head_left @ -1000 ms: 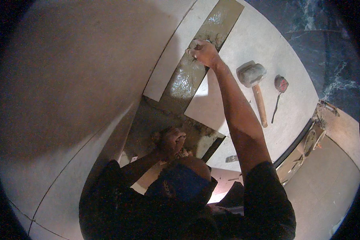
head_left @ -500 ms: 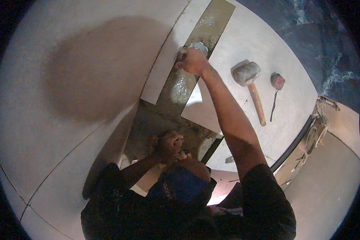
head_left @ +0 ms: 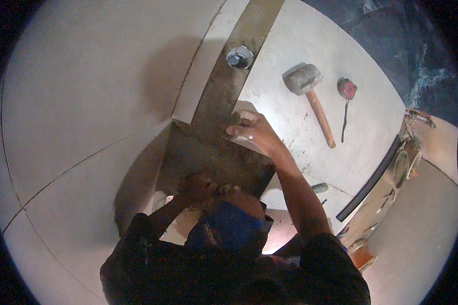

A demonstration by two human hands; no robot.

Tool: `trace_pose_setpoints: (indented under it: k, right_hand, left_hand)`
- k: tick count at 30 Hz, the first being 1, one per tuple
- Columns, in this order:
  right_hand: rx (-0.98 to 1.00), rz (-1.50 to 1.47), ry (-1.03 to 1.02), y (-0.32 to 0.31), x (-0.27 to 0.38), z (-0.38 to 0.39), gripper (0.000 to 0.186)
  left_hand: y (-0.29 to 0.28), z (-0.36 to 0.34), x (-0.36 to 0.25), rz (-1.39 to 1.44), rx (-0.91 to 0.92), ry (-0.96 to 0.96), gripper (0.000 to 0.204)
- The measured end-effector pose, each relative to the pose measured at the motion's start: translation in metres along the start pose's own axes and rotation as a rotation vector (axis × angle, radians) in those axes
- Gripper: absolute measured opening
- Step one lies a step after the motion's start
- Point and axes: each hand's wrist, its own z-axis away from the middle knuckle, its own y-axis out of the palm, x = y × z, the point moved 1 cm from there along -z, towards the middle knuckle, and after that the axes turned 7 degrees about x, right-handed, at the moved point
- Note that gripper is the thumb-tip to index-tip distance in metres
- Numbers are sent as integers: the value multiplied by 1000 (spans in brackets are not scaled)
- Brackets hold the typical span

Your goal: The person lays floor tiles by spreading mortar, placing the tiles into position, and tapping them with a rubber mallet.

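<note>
Blue cloth (head_left: 236,218), marking (head_left: 209,234) unreadable; right hand (head_left: 258,133) near mortar (head_left: 201,147), fingers half-curled; left hand (head_left: 196,187), fingers unclear

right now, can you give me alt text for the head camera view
A person's right hand is at the corner of a pale tile beside a strip of mud with a round white pipe opening. The left hand is low in shadow; a mallet and a small red tool lie on the tile.
</note>
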Motion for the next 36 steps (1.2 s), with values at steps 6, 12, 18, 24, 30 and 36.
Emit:
trace_pose_setpoints:
  k: [6, 12, 18, 24, 30, 36]
  right_hand:
    - [-108, -128, -17, -43, -20, 83, 47]
    - [-379, -115, -100, -94, 0, 169, 41]
    - [-799, -14, -257, -162, 11, 287, 30]
    - [-1239, 398, -504, -269, 58, 412, 33]
    - [-1647, 639, -381, -488, 72, 669, 43]
    - [-1701, 1242, 194, -465, 91, 559, 42]
  left_hand:
    - [-26, 8, -33, 77, 24, -157, 36]
    - [-8, -36, -16, 214, -40, -90, 39]
    - [0, -76, -35, 148, 42, -97, 40]
    - [4, -89, -43, 98, 48, -147, 41]
    - [29, -86, -66, 125, 63, -117, 42]
    - [40, -41, -81, 119, -31, -271, 43]
